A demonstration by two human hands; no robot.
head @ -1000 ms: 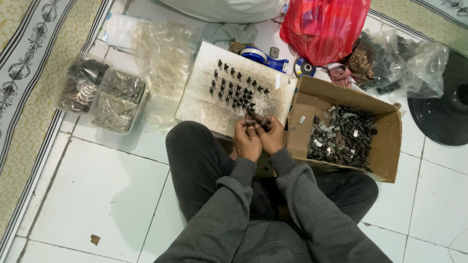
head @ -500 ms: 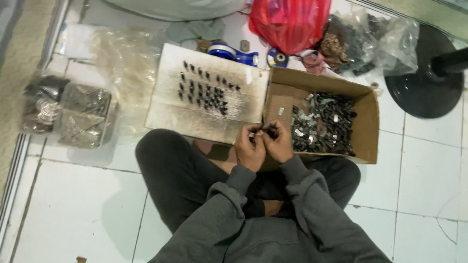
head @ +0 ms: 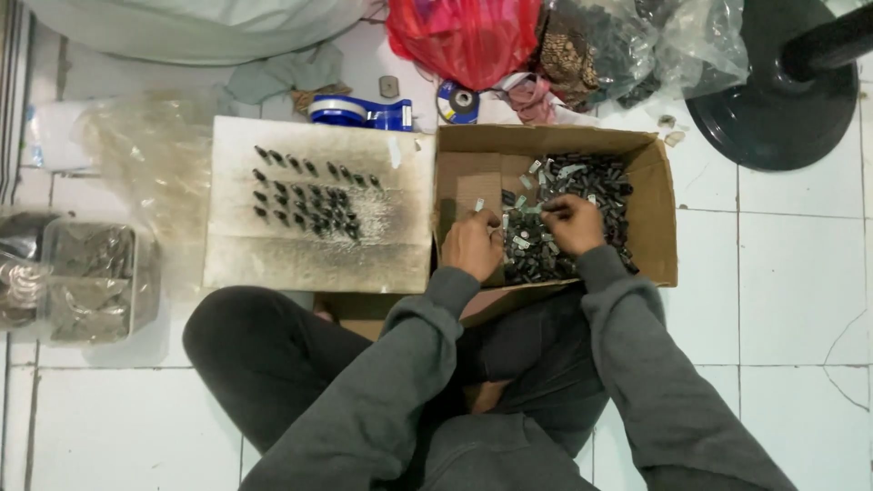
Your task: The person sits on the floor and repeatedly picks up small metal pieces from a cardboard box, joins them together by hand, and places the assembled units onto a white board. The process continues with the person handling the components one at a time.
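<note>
I sit cross-legged on a tiled floor in grey sleeves. Both hands reach into an open cardboard box [head: 653, 173] filled with a heap of small dark metal parts [head: 582, 186]. My left hand [head: 473, 244] rests curled at the left edge of the heap. My right hand [head: 571, 221] lies on top of the parts with its fingers bent among them; whether either hand holds a part is hidden. Left of the box lies a pale foam board [head: 309, 259] with several small dark parts [head: 309, 195] standing in rows.
A blue tape dispenser [head: 356, 111] and a red plastic bag [head: 464, 36] lie behind the board and box. Clear bags of parts [head: 618, 45] sit at the back right, beside a black round stand base [head: 773, 100]. Plastic tubs [head: 86, 282] stand at left.
Both hands have left my lap, where they worked together on a small part, and moved forward into the box. The view has shifted left and closer.
</note>
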